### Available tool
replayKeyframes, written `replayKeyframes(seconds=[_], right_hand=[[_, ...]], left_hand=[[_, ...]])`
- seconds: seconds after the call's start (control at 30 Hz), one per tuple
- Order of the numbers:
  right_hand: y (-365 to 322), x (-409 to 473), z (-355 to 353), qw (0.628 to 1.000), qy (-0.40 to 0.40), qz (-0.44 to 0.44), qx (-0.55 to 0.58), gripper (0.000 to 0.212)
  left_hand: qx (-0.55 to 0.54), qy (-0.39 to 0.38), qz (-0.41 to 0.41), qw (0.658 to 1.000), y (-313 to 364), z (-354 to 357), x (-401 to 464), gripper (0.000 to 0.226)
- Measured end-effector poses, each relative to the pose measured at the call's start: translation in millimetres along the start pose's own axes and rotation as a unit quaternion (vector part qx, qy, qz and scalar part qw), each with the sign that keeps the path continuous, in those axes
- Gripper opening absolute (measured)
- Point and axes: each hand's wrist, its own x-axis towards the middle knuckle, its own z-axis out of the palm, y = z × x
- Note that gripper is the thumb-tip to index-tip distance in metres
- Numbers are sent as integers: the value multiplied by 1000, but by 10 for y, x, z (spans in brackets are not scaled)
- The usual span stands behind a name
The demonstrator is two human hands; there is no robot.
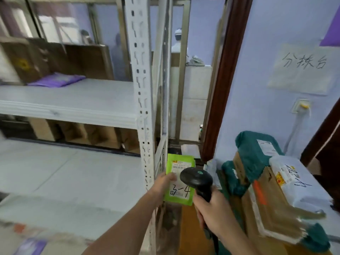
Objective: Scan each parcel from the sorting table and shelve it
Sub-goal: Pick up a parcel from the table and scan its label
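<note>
Beside the shelf upright (145,107), left hand (162,184) pinches the green mailer (179,181) at its edge; light, pliable. Right hand (211,208) grips the barcode scanner (196,179).

I'm looking at a parcel depot: slotted steel shelving (141,89), stacked labelled parcels (272,190), a handwritten wall sign (303,69).

A paper sign (301,68) with handwritten characters hangs on the pale blue wall (261,52). Below it sits a wall socket (300,105) with a yellow plug and a grey cable running down. A dark brown door frame (223,85) stands left of the wall. Through the gap beyond, blurred, is what may be a figure in white (178,41).
</note>
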Motion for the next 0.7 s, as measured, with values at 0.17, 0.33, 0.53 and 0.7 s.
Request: replayKeyframes(seconds=[0.17, 0.33, 0.53, 0.7], right_hand=[[-347, -125, 591, 993, -98, -63, 2, 9], [-810, -279, 1267, 983, -154, -100, -3, 7], [-1441, -401, 2100, 970, -200, -135, 17, 10], [-1931, -446, 2805, 963, -213, -159, 42, 11]], left_hand=[[-33, 61, 54, 996, 114, -867, -591, 43], [-76, 160, 76, 981, 253, -1810, -1206, 51], [-101, 244, 124, 957, 500, -2894, -1916, 56], [-92, 291, 148, 941, 772, -3736, -2318, 37]])
